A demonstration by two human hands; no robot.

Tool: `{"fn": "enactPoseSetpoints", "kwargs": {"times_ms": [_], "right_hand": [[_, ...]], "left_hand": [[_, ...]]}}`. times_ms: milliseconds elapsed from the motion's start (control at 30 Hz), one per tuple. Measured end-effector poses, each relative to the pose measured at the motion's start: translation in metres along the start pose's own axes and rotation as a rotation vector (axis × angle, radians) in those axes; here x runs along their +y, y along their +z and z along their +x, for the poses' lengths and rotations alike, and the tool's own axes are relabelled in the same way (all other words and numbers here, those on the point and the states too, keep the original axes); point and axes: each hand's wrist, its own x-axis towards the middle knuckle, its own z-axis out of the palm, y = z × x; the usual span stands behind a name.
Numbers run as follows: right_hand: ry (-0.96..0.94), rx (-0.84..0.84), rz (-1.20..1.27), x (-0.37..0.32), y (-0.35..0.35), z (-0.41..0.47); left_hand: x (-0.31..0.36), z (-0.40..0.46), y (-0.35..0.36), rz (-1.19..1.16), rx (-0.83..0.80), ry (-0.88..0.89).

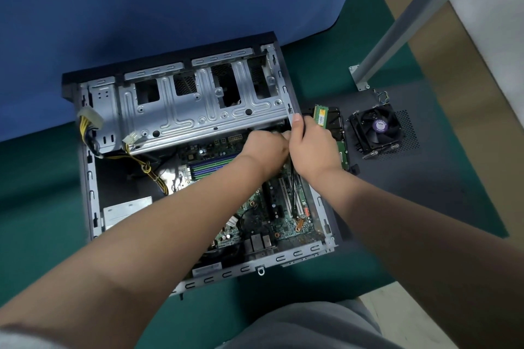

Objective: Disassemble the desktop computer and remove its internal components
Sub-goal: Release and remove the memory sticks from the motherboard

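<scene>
A: Listing: computer case (pixel 181 110), open, centre of mat; both hands at its two o'clock corner.

B: Left hand (pixel 265 147), right hand (pixel 309 147) curled; contents hidden. Circuit board (pixel 272 215) probably fragile; hold edges.

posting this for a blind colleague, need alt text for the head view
Two bare hands, left hand and right hand, meet at the far right edge of an open computer case, above its motherboard. To the right, on a dark panel, lie a RAM stick and a cooler fan.
</scene>
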Motion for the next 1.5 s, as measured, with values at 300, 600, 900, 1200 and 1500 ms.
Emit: {"fn": "enactPoseSetpoints", "kwargs": {"times_ms": [300,600,900,1200,1500], "right_hand": [[0.01,0.008,-0.005,0.0,0.001,0.0],[0.013,0.001,0.011,-0.002,-0.002,-0.001],[0.02,0.005,0.0,-0.001,-0.001,0.0],[0.018,0.01,0.0,-0.001,0.0,0.0],[0.018,0.009,0.001,0.0,0.0,0.001]], "left_hand": [[0.004,-0.006,-0.001,0.017,-0.022,0.005],[0.01,-0.006,-0.005,0.025,-0.04,-0.009],[0.008,-0.006,-0.005,0.047,-0.043,0.009],[0.009,-0.003,-0.005,0.059,-0.034,0.014],[0.01,-0.003,-0.006,0.051,-0.041,0.008]]}}
